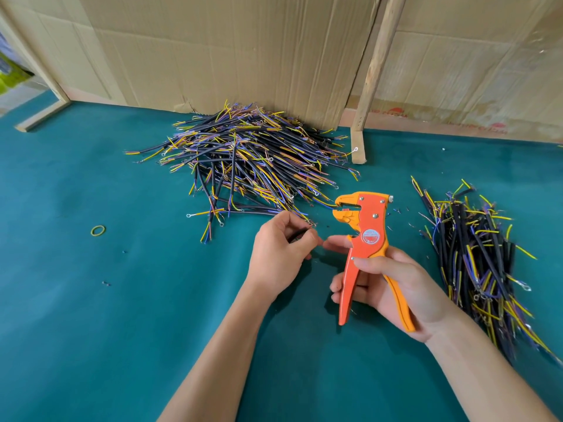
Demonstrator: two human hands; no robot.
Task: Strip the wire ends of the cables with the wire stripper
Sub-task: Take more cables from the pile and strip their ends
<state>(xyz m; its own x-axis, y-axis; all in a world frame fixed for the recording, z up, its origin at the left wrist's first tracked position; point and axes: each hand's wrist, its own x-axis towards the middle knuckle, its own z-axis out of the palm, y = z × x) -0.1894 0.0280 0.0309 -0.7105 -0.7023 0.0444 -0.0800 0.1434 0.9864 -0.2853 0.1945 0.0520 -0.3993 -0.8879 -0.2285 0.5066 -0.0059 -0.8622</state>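
- The right hand [393,287] is nearest, fingers and thumb wrapped round the handles of the orange wire stripper [364,239], which it holds upright above the desk [91,300] with the head pointing left. The handles are spread and the jaws stand apart, with nothing between them.
- Just left of it, the left hand [280,251] is curled round a short black cable [300,234]; its wire ends poke out toward the stripper head but are not yet in the jaws.
- The step in hand looks like lining up a wire end for stripping. The next move calls for feeding one thin wire squarely into the open jaws, then squeezing the handles.
- Both forearms reach in from the near edge, wrists slightly raised, hands close together.
- Right of the hands lies a smaller pile of cables [475,257]; whether these are finished I cannot tell.
- Farther off, a big heap of cables [246,156] rests against a cardboard wall [228,50].
- A rubber band [98,230] lies far left.
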